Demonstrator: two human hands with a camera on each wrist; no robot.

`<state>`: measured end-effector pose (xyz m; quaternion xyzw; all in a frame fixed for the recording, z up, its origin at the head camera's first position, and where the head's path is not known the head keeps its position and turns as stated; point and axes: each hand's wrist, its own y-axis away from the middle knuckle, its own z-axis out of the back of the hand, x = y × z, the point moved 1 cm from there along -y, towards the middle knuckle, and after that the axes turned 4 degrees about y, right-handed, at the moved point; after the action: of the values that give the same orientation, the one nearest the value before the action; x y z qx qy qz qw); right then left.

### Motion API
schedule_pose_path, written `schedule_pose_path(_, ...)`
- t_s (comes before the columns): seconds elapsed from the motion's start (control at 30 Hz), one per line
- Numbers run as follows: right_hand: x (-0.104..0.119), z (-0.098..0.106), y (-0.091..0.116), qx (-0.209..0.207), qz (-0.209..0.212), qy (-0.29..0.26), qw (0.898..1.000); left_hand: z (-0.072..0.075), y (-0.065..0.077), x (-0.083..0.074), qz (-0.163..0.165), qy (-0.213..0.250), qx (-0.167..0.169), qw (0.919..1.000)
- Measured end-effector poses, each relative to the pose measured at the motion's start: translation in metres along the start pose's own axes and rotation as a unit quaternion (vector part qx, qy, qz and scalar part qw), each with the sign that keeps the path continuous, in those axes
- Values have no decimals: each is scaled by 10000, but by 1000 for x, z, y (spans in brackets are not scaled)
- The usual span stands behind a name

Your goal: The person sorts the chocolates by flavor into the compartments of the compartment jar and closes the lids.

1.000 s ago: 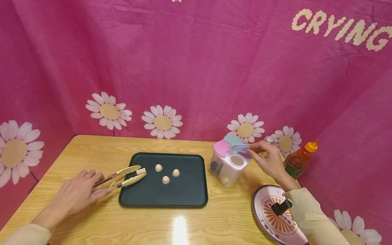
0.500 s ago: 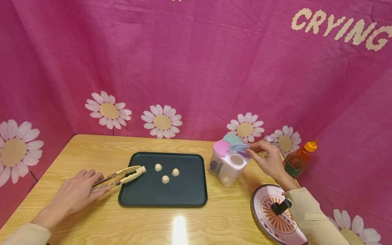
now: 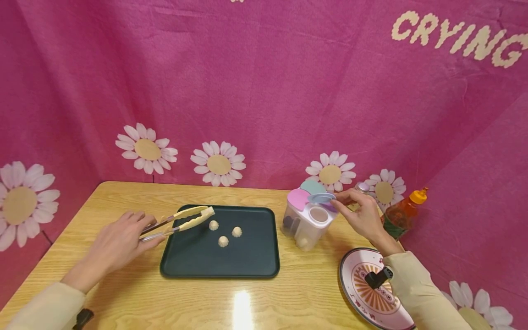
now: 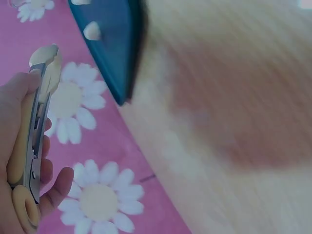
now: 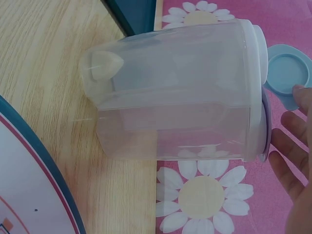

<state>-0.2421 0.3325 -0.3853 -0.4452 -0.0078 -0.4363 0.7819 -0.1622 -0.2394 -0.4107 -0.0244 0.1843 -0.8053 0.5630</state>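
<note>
My left hand (image 3: 119, 240) grips a pair of tongs (image 3: 195, 223) with cream-coloured tips. A small pale block (image 3: 208, 212) is pinched between those tips, over the upper left part of a dark green tray (image 3: 247, 266). On the tray sit three small cream ridged pieces, one of them (image 3: 213, 225) just below the tong tips. At the right, my right hand (image 3: 365, 217) pinches the raised light-blue lid (image 5: 288, 73) of a clear compartment container (image 3: 307, 236). The round opening under that lid shows, and a pale piece (image 5: 107, 66) lies at the bottom inside.
The container's pink lid (image 3: 298, 199) and green lid (image 3: 312, 187) are down. A patterned plate (image 3: 354, 284) lies under my right forearm. Behind that hand stand an orange-capped bottle (image 3: 402, 217) and a small jar (image 3: 363, 187). A pink cloth hangs along the table's back.
My left hand has moved right and away from me, carrying the tongs and block further over the tray. My right hand keeps its place at the lid.
</note>
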Motion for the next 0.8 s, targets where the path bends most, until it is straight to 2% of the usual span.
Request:
schedule_pose_path(0.23, 3, 0, -1, -55, 24, -21, 10000, 1, -19, -26, -12, 147, 184, 9997)
schedule_pose_path(0.63, 2, 0, -1, 23, -40, -12, 10000, -15, -47, -78, -523, 401, 121, 9978)
schedule_pose_path(0.8, 2, 0, 0, 21, -41, -5, 10000, -19, -60, -102, -919, 423, -34, 9949)
